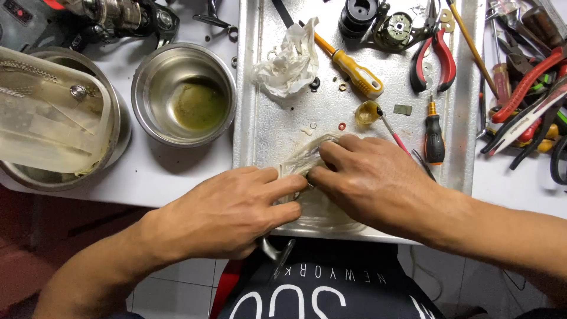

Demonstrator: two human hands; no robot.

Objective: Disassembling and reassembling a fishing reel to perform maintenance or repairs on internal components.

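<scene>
Head view, clear plastic bag [307, 155] pinched between both hands [307, 189]

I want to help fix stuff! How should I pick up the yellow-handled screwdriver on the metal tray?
Probably by the fat yellow plastic handle of the yellow-handled screwdriver, coming from above. It lies flat and slanted on the metal tray, and the handle's sides look clear, unlike its thin shaft near the crumpled tissue.

Bright, even light is falling from above, leaving only soft shadows under the hands. Glare is showing on the metal tray [260, 127] and inside the steel bowl [183, 93] at the far left. The middle is staying sharp; the near floor is lying dim, and straight edges are bending slightly toward the corners.
</scene>
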